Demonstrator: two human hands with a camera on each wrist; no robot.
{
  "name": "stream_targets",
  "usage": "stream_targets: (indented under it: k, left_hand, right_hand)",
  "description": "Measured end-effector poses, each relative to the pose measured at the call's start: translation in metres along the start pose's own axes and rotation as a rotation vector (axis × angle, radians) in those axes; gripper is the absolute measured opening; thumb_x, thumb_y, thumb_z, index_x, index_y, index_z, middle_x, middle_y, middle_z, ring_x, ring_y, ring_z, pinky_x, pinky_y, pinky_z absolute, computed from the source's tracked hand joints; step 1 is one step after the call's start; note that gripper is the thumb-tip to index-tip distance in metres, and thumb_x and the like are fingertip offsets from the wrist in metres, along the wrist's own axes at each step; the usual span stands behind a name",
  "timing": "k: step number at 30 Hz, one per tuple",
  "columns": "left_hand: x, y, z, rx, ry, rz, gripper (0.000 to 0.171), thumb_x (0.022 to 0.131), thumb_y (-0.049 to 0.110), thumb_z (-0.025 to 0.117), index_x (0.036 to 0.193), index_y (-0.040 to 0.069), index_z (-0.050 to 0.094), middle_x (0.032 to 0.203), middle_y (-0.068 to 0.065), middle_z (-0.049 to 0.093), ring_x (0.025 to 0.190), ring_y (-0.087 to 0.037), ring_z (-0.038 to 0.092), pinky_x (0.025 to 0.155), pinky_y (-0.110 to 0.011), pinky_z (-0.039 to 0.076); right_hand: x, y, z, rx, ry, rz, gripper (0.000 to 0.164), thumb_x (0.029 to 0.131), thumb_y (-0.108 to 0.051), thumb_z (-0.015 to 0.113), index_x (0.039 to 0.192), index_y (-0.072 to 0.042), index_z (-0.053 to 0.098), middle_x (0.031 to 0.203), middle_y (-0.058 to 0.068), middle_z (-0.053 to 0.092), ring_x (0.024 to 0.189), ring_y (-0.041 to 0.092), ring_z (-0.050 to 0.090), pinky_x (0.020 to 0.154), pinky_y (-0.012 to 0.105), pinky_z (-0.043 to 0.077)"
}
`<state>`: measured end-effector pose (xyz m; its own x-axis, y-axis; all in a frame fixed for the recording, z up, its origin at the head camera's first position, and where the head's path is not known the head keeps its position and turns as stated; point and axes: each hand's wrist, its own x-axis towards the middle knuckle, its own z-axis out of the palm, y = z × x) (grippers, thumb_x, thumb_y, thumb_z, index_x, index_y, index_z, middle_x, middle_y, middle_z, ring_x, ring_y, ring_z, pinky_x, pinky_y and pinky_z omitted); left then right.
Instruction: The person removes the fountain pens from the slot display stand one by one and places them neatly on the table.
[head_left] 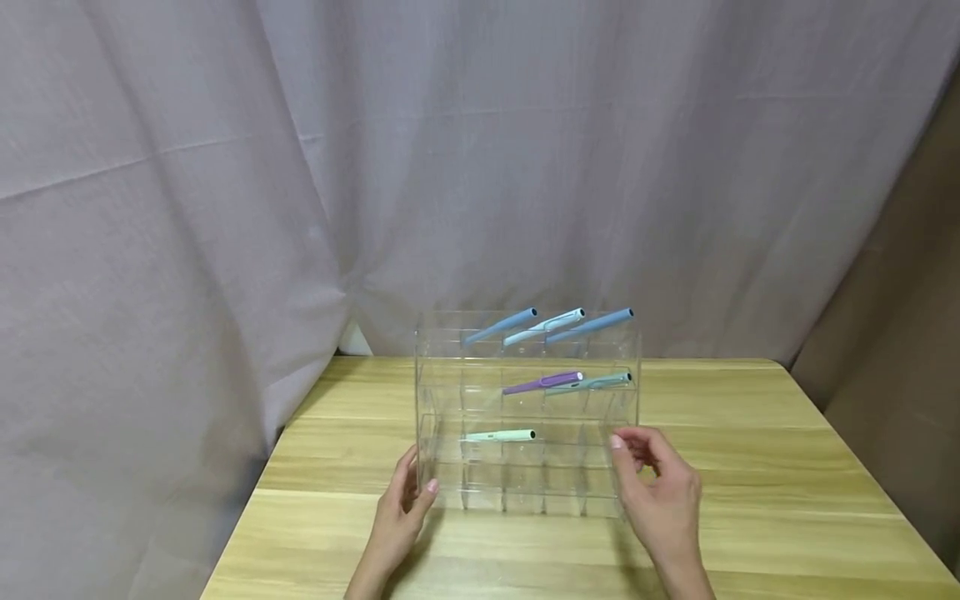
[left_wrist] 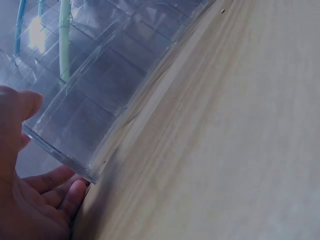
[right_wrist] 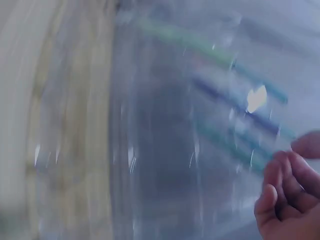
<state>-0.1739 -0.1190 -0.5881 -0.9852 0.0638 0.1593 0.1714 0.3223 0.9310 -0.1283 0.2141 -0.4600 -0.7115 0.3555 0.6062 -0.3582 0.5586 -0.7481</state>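
A clear stepped pen rack (head_left: 480,502) with several divided slots stands on the table between my hands. Its top tier holds a blue pen (head_left: 500,326), a pale blue pen (head_left: 545,326) and another blue pen (head_left: 592,324). A purple pen (head_left: 542,382) and a teal pen (head_left: 600,382) lie in the middle tier, a mint-green pen (head_left: 500,436) lower down. My left hand (head_left: 402,510) grips the rack's left side, thumb in front and fingers behind the side panel. My right hand (head_left: 663,487), fingers loosely bent around nothing, is beside the rack's right edge.
The rack stands on a wood-grain table (head_left: 787,483). Behind the table hangs a grey curtain (head_left: 600,167), and a darker brown drape (head_left: 892,333) is at the right. In the right wrist view the picture is blurred.
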Motion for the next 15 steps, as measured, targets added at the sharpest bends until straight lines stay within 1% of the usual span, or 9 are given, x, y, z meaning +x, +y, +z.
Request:
stream_targets:
  k: [1, 3, 5, 7, 9, 11, 13, 15]
  left_hand:
    - [0.000, 0.000, 0.000, -0.002, 0.002, 0.002, 0.064, 0.107, 0.033, 0.067, 0.165, 0.032, 0.040, 0.155, -0.022, 0.061, 0.128, -0.035, 0.070, 0.099, -0.036, 0.057]
    - [0.001, 0.000, 0.001, -0.005, 0.002, 0.010, 0.064, 0.107, 0.033, 0.067, 0.165, 0.032, 0.040, 0.155, -0.022, 0.061, 0.127, -0.035, 0.070, 0.099, -0.037, 0.057]
    - [0.001, 0.000, 0.001, -0.008, 0.001, 0.010, 0.064, 0.107, 0.034, 0.067, 0.165, 0.033, 0.040, 0.155, -0.022, 0.061, 0.127, -0.034, 0.070, 0.099, -0.036, 0.057]
    - [0.001, 0.000, 0.001, -0.014, 0.001, 0.002, 0.064, 0.107, 0.034, 0.067, 0.164, 0.034, 0.040, 0.156, -0.022, 0.060, 0.128, -0.034, 0.070, 0.099, -0.035, 0.057]
    - [0.001, 0.000, 0.002, -0.015, -0.001, -0.001, 0.064, 0.107, 0.034, 0.067, 0.164, 0.034, 0.040, 0.157, -0.022, 0.059, 0.130, -0.035, 0.069, 0.100, -0.033, 0.056]
    - [0.001, 0.000, 0.002, -0.014, 0.001, -0.004, 0.063, 0.107, 0.035, 0.067, 0.164, 0.035, 0.040, 0.157, -0.023, 0.059, 0.131, -0.036, 0.069, 0.100, -0.033, 0.055]
    - [0.001, 0.000, 0.002, -0.010, 0.001, -0.002, 0.063, 0.107, 0.035, 0.067, 0.164, 0.035, 0.040, 0.157, -0.022, 0.059, 0.132, -0.036, 0.068, 0.101, -0.033, 0.055]
    - [0.001, 0.000, 0.002, -0.006, 0.003, 0.004, 0.063, 0.107, 0.035, 0.067, 0.164, 0.034, 0.040, 0.157, -0.022, 0.059, 0.132, -0.036, 0.069, 0.102, -0.034, 0.055]
  right_hand:
    - [0.000, -0.007, 0.007, 0.008, -0.045, -0.025, 0.013, 0.094, 0.003, 0.077, 0.104, -0.004, 0.078, 0.084, 0.000, 0.074, 0.074, -0.003, 0.060, 0.070, 0.010, 0.049]
    - [0.000, -0.017, 0.021, 0.015, -0.145, -0.040, 0.016, 0.093, -0.001, 0.080, 0.107, -0.007, 0.078, 0.087, -0.003, 0.076, 0.076, -0.002, 0.061, 0.070, 0.013, 0.051]
    - [-0.002, -0.021, 0.036, 0.002, -0.226, -0.020, 0.019, 0.092, -0.008, 0.083, 0.111, -0.009, 0.078, 0.089, -0.003, 0.077, 0.078, -0.002, 0.062, 0.069, 0.016, 0.053]
    - [-0.004, -0.023, 0.050, -0.009, -0.274, 0.013, 0.023, 0.092, -0.014, 0.086, 0.113, -0.009, 0.078, 0.090, -0.002, 0.078, 0.078, -0.003, 0.064, 0.068, 0.018, 0.054]
    - [-0.006, -0.024, 0.061, -0.005, -0.288, 0.039, 0.025, 0.091, -0.018, 0.088, 0.112, -0.007, 0.078, 0.087, -0.001, 0.079, 0.074, -0.002, 0.065, 0.065, 0.019, 0.056]
    - [-0.007, -0.025, 0.071, -0.005, -0.278, 0.046, 0.026, 0.089, -0.018, 0.089, 0.109, -0.005, 0.080, 0.083, 0.000, 0.079, 0.071, -0.001, 0.065, 0.063, 0.019, 0.056]
    - [-0.007, -0.026, 0.077, -0.009, -0.250, 0.029, 0.023, 0.089, -0.016, 0.089, 0.107, -0.005, 0.080, 0.081, 0.000, 0.078, 0.068, -0.001, 0.064, 0.062, 0.019, 0.055]
    - [-0.007, -0.028, 0.078, 0.008, -0.204, -0.001, 0.020, 0.088, -0.011, 0.089, 0.105, -0.005, 0.080, 0.080, 0.001, 0.078, 0.068, -0.001, 0.064, 0.063, 0.019, 0.055]
